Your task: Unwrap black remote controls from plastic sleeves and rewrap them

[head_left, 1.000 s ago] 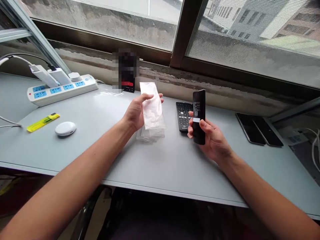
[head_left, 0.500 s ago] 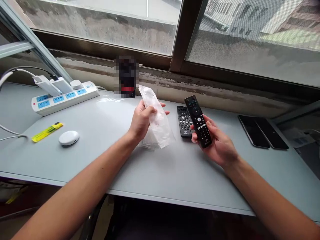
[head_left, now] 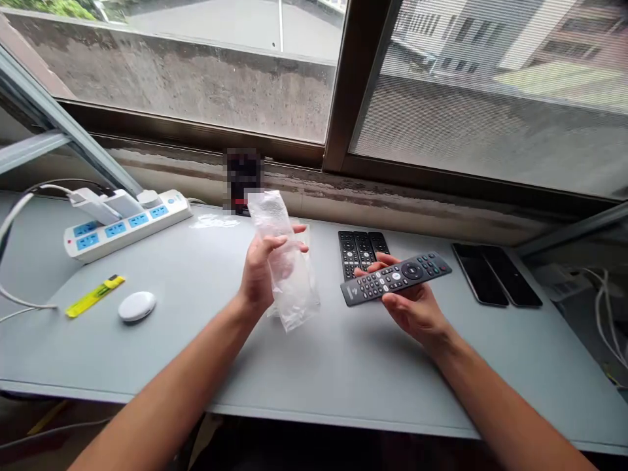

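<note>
My left hand [head_left: 260, 268] grips a clear plastic bag [head_left: 289, 288], its thumb pressed over the front, above the middle of the desk. More clear plastic shows behind and below it. In my right hand [head_left: 415, 301] is a black remote control [head_left: 395, 278], held by its edges, buttons facing up and turned nearly sideways. Just behind it, three black remote controls [head_left: 364, 245] lie side by side on the desk; the held remote and my fingers cover their lower parts.
A white power strip [head_left: 127, 226] with plugs and cables stands at the left back. Nearer lie a yellow packet [head_left: 95, 296] and a white oval case [head_left: 137, 306]. Two dark phones [head_left: 495, 275] rest at the right. A pixelated dark object [head_left: 244, 176] stands against the window wall.
The remote in my right hand has swung from nearly upright to nearly sideways. My left hand holds the bag more upright. The camera view has tilted up, showing more of the window.
</note>
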### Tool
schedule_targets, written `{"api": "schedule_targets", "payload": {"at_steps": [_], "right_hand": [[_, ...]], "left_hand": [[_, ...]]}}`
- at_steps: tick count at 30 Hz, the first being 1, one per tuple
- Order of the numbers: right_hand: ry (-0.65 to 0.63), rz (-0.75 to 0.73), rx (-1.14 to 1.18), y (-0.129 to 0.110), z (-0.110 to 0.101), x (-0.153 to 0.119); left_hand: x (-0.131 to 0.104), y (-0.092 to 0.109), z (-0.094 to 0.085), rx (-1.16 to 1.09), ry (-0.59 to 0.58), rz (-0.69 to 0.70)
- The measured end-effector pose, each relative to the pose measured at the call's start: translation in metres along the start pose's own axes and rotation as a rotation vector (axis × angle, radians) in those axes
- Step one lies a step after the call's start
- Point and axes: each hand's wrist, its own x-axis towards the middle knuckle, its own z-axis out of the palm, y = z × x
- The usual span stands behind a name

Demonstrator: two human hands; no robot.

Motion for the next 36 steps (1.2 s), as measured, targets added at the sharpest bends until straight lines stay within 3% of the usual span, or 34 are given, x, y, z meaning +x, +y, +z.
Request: {"api": "schedule_targets", "payload": {"at_steps": [4,8,11,14,17,19,21,25,29,36], "right_hand": [[0.07,-0.346,-0.345,0.003,0.006,-0.003],[0.043,-0.719,-0.713,-0.002,0.009,-0.007],[0.046,-0.876,-0.92,-0.001,0.004,-0.004],[0.09,-0.787,-0.921,0.006,-0.005,0.001],[0.197,-0.514,-0.638,0.009,-0.008,0.006],[0.182,-0.319,-0.424,0.008,-0.008,0.008],[0.121,-0.217,-0.265,0.006,-0.006,0.009],[0.041,-0.209,-0.258,0.005,-0.005,0.007],[0.065,-0.289,-0.399,0.004,-0.009,0.004],[0.082,-0.093,-0.157,-0.01,-0.003,0.002]], "left_hand": [[0.006,-0.017,0.005,-0.06,0.048,0.139],[0.007,-0.028,0.009,-0.039,-0.045,0.206],[0.006,-0.031,0.009,-0.018,-0.103,0.248],[0.006,-0.033,0.007,0.022,-0.158,0.289],[0.008,-0.035,0.006,0.033,-0.167,0.284],[0.009,-0.036,0.005,0.017,-0.148,0.258],[0.012,-0.037,0.004,-0.017,-0.129,0.229],[0.017,-0.036,0.002,-0.105,-0.091,0.193],[0.017,-0.034,0.002,-0.14,-0.057,0.141],[0.018,-0.037,0.0,-0.138,-0.056,0.138]]}}
